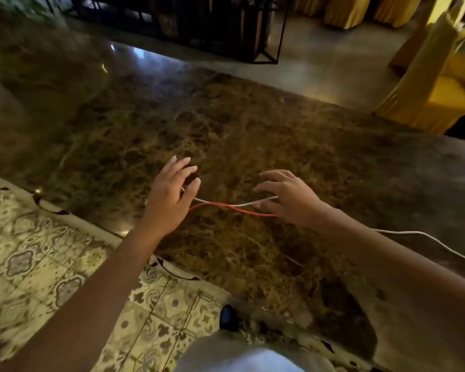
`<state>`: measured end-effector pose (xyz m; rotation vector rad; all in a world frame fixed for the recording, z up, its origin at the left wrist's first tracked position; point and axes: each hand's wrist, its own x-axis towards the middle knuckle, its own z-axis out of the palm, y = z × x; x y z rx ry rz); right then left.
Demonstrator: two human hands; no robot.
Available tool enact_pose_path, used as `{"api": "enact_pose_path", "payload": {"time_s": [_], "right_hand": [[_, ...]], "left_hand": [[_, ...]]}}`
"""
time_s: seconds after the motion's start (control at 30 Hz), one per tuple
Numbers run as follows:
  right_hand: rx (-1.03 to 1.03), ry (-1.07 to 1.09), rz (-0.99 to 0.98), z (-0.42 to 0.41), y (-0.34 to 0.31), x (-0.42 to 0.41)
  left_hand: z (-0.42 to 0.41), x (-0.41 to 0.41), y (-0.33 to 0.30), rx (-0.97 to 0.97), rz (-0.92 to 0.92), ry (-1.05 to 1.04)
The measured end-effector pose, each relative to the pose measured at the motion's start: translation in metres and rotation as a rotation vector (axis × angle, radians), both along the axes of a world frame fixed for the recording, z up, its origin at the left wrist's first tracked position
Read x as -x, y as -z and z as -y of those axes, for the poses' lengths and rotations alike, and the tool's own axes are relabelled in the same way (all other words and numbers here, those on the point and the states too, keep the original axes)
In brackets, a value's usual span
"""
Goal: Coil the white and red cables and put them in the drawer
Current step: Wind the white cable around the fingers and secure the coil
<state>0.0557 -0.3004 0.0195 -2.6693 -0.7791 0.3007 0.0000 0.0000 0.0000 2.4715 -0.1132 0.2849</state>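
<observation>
Both hands reach over the brown marble desk (253, 124), fingers spread wide. The left hand (169, 194) and right hand (290, 197) bracket the crossed white cable (242, 204) and red cable (220, 205). Their ends hide under each palm; contact is unclear.

Dark brown marble countertop (253, 124) with pale veining and glossy reflections, patterned cream floor tiles (38, 264) below its near edge, a dark shoe (227, 316) on the tiles, black metal frame (269, 53) beyond, chairs in yellow covers (427, 98) at right.
</observation>
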Motion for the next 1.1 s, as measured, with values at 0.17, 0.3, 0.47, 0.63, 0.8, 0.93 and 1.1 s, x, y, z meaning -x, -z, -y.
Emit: {"api": "enact_pose_path", "payload": {"time_s": [0.17,0.3,0.47,0.63,0.8,0.93,1.1], "right_hand": [[-0.122,-0.076,-0.008,0.001,0.013,-0.002],[-0.346,-0.035,-0.053,0.007,-0.004,-0.007],[-0.64,0.099,-0.124,0.021,-0.043,-0.013],[-0.974,0.168,-0.216,0.048,-0.062,-0.019],[-1.285,0.305,-0.381,0.082,-0.066,-0.023],[-1.38,0.491,-0.491,0.098,-0.048,-0.032],[-1.316,0.663,-0.456,0.106,-0.031,-0.04]], "left_hand": [[0.005,0.001,0.001,-0.033,-0.041,0.015],[0.019,-0.011,-0.01,0.028,-0.021,0.103],[0.054,-0.036,-0.03,0.049,0.034,0.298],[0.099,-0.062,-0.027,0.105,0.069,0.404],[0.136,-0.075,-0.029,0.163,0.005,0.476],[0.158,-0.072,-0.029,0.233,-0.084,0.589],[0.172,-0.061,-0.044,0.381,-0.391,0.69]]}}
